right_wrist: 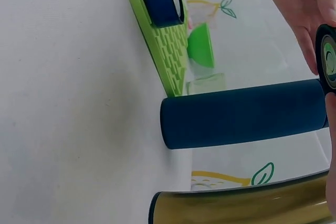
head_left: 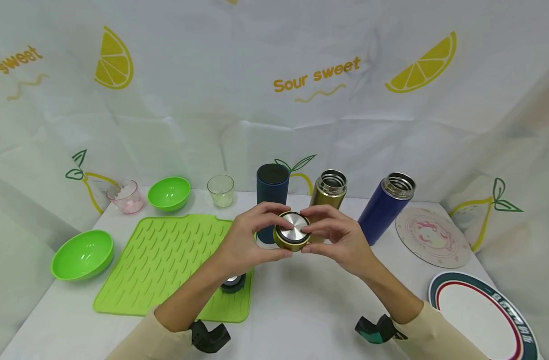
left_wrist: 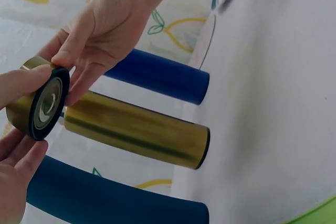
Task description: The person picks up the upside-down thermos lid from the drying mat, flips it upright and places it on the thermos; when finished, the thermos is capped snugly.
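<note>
You have the gold lid pinched by its rim between both hands, left hand and right hand, just in front of the open gold flask; it looks light, rigid and slick, so grip the rim, not the polished top

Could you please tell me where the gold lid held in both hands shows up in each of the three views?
Head view: the gold lid sits at picture centre, pinched between both hands.
Left wrist view: it is at the left edge, underside facing the camera.
Right wrist view: only a sliver shows at the right edge.
Shared landmark: the gold flask appears in all three.
</note>
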### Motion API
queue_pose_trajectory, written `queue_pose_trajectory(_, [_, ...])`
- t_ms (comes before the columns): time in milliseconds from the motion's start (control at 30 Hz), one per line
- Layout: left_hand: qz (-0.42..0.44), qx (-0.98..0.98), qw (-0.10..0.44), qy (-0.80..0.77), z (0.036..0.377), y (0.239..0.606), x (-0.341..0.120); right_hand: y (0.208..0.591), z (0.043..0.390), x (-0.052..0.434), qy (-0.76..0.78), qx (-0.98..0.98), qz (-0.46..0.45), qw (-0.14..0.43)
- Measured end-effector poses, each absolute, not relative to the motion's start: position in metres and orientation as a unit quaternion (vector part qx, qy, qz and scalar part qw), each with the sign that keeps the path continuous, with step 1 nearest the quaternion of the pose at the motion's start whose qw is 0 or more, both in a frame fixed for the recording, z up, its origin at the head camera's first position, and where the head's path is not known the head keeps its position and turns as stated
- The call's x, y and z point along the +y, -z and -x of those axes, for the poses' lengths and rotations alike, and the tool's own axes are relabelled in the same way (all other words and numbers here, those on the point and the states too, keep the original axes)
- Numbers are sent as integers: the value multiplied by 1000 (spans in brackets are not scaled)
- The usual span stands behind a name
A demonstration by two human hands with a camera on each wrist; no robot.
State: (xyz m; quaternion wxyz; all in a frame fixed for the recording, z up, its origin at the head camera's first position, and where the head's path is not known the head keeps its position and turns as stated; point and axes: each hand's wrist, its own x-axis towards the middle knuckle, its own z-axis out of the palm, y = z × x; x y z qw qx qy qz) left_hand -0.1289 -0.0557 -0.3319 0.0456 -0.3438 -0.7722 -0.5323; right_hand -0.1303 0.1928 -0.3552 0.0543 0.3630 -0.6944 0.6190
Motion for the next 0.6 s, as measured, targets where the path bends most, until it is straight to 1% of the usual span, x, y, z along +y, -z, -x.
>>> queue_pose_trajectory(100, [342, -786, 64, 511, 129, 334, -55, 357, 130, 192, -617, -695, -364, 53])
queue_pose_trajectory(333, [325, -789, 42, 520, 130, 335, -57, 358, 129, 190, -604, -710, -360, 47])
queue_pose_trajectory(400, [319, -789, 34, 524, 129, 335, -59, 356, 128, 190, -585, -724, -363, 54])
queue_pose_trajectory(500, [308, -787, 28, 533, 129, 334, -63, 349, 128, 193, -558, -738, -368, 93])
queue_pose_trajectory(600, [297, -789, 21, 538, 128, 334, -68, 338, 130, 199, -569, -719, -364, 164])
